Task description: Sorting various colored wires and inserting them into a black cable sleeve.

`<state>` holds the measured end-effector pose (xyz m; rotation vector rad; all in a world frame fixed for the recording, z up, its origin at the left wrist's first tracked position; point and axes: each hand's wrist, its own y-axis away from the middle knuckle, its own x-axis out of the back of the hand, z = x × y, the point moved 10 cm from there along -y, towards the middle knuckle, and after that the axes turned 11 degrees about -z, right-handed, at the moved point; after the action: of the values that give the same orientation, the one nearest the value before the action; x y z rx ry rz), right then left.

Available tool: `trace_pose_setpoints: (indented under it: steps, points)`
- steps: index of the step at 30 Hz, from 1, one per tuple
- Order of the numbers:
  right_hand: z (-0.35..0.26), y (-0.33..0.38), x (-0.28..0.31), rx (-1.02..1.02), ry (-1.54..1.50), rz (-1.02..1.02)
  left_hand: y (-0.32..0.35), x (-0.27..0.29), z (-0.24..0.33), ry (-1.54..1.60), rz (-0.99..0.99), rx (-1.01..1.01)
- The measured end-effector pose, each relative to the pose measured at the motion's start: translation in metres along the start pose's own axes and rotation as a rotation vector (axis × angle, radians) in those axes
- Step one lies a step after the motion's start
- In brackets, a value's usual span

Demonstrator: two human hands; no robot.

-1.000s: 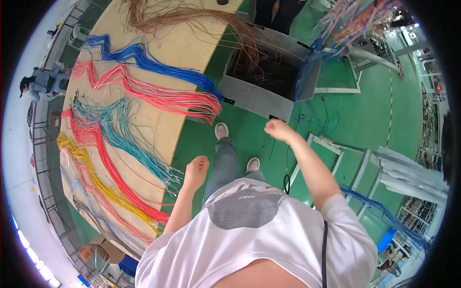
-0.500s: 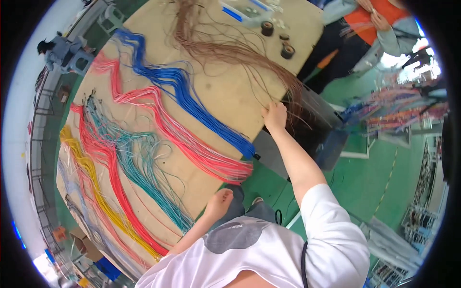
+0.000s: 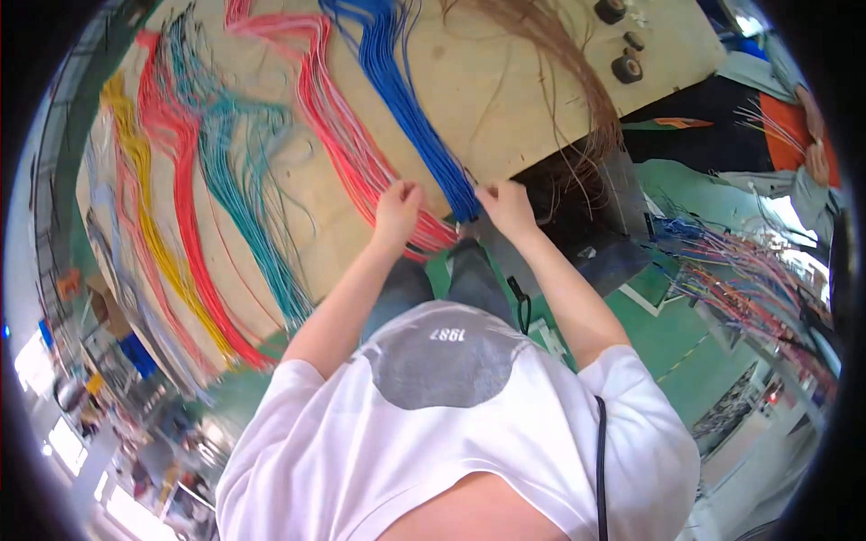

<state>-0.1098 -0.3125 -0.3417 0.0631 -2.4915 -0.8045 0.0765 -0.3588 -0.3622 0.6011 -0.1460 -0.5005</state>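
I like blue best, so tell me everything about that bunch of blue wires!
The blue wire bundle is many thin, glossy, plastic-coated strands lying side by side on the tan wooden board. It runs in a gentle curve from the top down to the board's near edge. The right hand touches its lower end; the left hand rests beside it on pink wires.

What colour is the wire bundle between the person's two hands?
Blue: the blue wire bundle ends at the board's edge between both hands, seen in the head view.

Board [image 3: 505, 108] – matt bare wood; blue wires [image 3: 406, 99] – smooth glossy plastic sheath; shirt [image 3: 451, 433] – soft cloth.
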Motion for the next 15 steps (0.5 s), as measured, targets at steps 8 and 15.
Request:
trace_pose_setpoints:
  steps: [8,15]
  points:
    - [0.001,-0.032,-0.028,0.062,0.061,-0.077,0.036,-0.012,-0.023,0.274,0.131,0.096]
    - [0.009,-0.042,-0.022,0.100,-0.074,-0.243,0.045,-0.023,-0.023,0.200,0.212,0.038]
